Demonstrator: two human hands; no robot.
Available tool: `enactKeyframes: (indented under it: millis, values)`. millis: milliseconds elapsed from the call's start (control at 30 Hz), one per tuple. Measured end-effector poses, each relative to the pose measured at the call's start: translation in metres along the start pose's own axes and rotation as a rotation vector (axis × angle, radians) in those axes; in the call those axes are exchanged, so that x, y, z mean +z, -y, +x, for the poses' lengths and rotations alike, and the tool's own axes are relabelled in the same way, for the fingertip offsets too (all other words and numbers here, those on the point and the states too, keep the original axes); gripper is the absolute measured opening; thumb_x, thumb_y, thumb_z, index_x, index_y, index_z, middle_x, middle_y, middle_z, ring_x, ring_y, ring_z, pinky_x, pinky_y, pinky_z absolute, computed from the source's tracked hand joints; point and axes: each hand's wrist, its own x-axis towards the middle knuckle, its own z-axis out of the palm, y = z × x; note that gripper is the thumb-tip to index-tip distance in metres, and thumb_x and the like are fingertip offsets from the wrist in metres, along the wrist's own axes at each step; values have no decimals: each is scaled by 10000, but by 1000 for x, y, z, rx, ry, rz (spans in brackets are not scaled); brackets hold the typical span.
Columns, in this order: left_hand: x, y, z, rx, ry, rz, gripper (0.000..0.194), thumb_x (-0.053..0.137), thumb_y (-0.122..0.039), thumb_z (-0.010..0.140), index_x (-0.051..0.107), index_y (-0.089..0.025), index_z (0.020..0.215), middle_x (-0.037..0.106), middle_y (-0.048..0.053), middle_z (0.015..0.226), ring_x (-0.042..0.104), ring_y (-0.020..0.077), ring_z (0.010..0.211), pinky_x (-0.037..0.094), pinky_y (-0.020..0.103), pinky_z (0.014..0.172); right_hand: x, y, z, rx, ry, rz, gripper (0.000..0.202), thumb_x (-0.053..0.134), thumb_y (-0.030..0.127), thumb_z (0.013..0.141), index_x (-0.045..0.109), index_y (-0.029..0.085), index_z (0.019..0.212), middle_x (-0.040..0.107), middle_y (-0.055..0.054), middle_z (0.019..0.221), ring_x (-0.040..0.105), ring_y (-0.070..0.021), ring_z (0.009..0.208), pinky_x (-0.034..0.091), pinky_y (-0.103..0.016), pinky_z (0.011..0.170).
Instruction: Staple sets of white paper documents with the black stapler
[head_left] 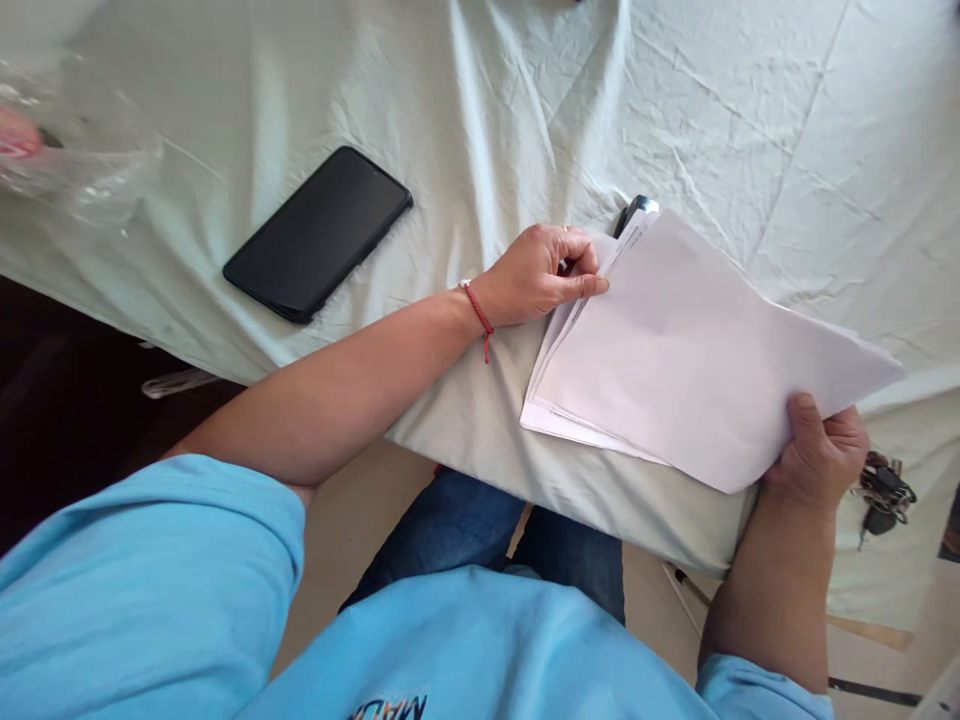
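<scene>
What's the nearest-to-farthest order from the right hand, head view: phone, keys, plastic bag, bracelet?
1. Keys: just right of the right hand.
2. Bracelet: left of the papers.
3. Phone: farther left.
4. Plastic bag: at the left edge.

Plain white on the top sheet of the paper (675, 350), with faint dark print along the left edges of the sheets beneath. Plain black on the phone (319, 235), screen and rim alike. Pale grey-green on the cloth (420, 100). Red on the bracelet (480, 312), with one small whitish spot. Light blue on the shirt (487, 650), with dark lettering touched with orange. Dark blue on the jeans (450, 525). Mostly black on the keys (885, 495). Clear on the plastic bag (94, 175), with reddish pink inside. Beige on the floor (337, 520).
</scene>
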Motion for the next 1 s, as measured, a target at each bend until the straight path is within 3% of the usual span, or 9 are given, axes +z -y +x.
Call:
enactKeyframes:
  millis: [233, 333, 467, 733, 900, 1000]
  values:
    - [-1, -2, -3, -13, 28, 49, 634, 768, -681, 1166, 556, -227, 779, 487, 6, 813, 520, 169, 869, 477, 376, 826, 0, -1, 1, 36, 6, 22, 521, 1170, 533, 548, 891, 221, 858, 875, -16, 875, 776, -153, 899, 724, -250, 879]
    - [1, -1, -4, -13, -4, 50, 661, 711, -714, 1193, 525, -233, 778, 433, 0, 813, 523, 164, 855, 483, 370, 811, 1, -2, 1, 44, -3, 20, 509, 1157, 528, 555, 876, 216, 841, 879, -29, 902, 774, -163, 890, 744, -291, 894]
    - [4, 1, -3, -9, -50, -22, 592, 770, -666, 1172, 564, -242, 814, 445, -4, 804, 556, 179, 839, 511, 367, 787, 0, -1, -1, 44, -9, 5, 516, 1153, 552, 567, 838, 229, 818, 885, -40, 964, 804, -211, 960, 777, -425, 1027]
    - [6, 5, -1, -75, -87, -129, 323, 848, -435, 1117, 647, -255, 939, 565, 2, 838, 631, 190, 836, 573, 372, 787, 2, 0, -2, 33, -33, -31, 609, 1146, 720, 555, 842, 240, 777, 834, -23, 858, 787, -210, 1000, 728, -427, 1196]
    - [5, 9, -2, -109, -95, -175, 263, 932, -407, 1053, 700, -300, 1115, 454, -54, 741, 567, 161, 703, 516, 330, 714, 2, 0, -3, 27, -41, -39, 595, 1130, 725, 581, 839, 243, 771, 825, -24, 861, 796, -231, 1029, 714, -470, 1240]
    - [5, 7, -2, -96, -76, -163, 209, 935, -381, 1038, 749, -290, 1068, 520, -34, 746, 599, 175, 730, 535, 353, 729, 1, 0, -3, 18, -38, -44, 567, 1119, 702, 613, 828, 239, 763, 825, -26, 876, 798, -234, 1037, 713, -478, 1236]
